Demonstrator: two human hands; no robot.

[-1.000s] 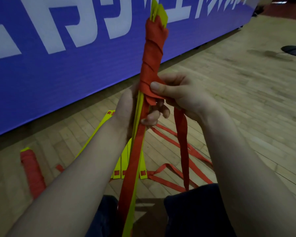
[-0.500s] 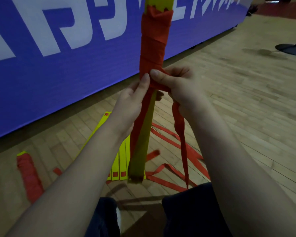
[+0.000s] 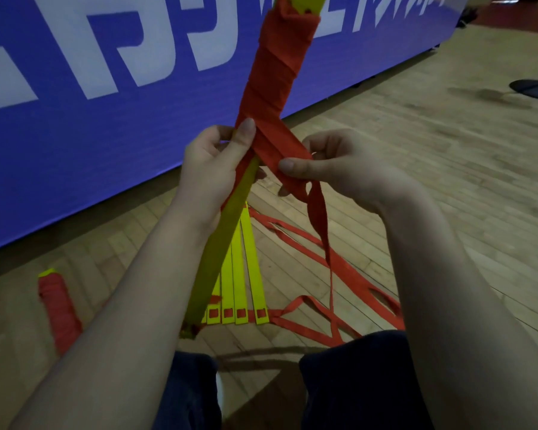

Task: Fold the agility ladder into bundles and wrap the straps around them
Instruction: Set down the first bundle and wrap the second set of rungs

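Note:
A bundle of yellow ladder rungs [image 3: 221, 240] stands tilted in front of me, its upper half wound in red strap [image 3: 274, 72]. My left hand [image 3: 212, 162] grips the bundle just below the wrapping, thumb pressed on the strap. My right hand [image 3: 333, 169] pinches the loose strap [image 3: 280, 147], pulled diagonally down to the right off the bundle. The strap's tail hangs from that hand to the floor. Several unbundled yellow rungs [image 3: 246, 274] lie flat on the floor behind, with loops of red strap [image 3: 348, 274] beside them.
A finished red-wrapped bundle [image 3: 58, 308] lies on the wooden floor at the left. A blue banner wall [image 3: 90, 119] runs across the back. A dark stand base [image 3: 531, 88] sits at the far right. My knees in dark trousers [image 3: 348, 383] fill the bottom.
The bundle has tilted, top to the right. My right hand has drawn the strap out and down to the right across the bundle's front. My left thumb now presses on the wrap.

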